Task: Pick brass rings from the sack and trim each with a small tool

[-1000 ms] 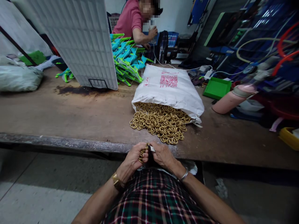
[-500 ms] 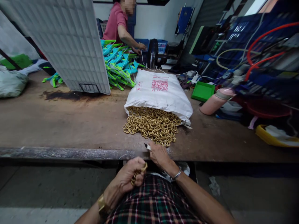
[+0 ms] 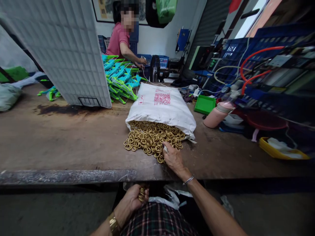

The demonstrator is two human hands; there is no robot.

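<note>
My left hand (image 3: 135,197) is closed around several brass-coloured rings (image 3: 141,194), low in front of the plaid cloth over my lap. At the front of the ring pile (image 3: 147,139), my right hand (image 3: 174,157) reaches over the table edge with its fingertips against the rings. Its fingers are pinched on a small white object with a dark tip (image 3: 165,149), whose kind I cannot make out. The pile spills out of the open mouth of a white woven sack (image 3: 159,105) with red print, which lies on the table.
A white ribbed panel (image 3: 81,59) stands at the left, with blue and green plastic parts (image 3: 120,78) behind it. A co-worker in a pink shirt (image 3: 116,39) is beyond. At the right are a green tray (image 3: 205,105), a pink bottle (image 3: 218,114) and a yellow tray (image 3: 283,152).
My right hand has moved forward from the table edge onto the rings. My left hand, still holding rings, has dropped lower towards my lap. The camera view has tilted up.
</note>
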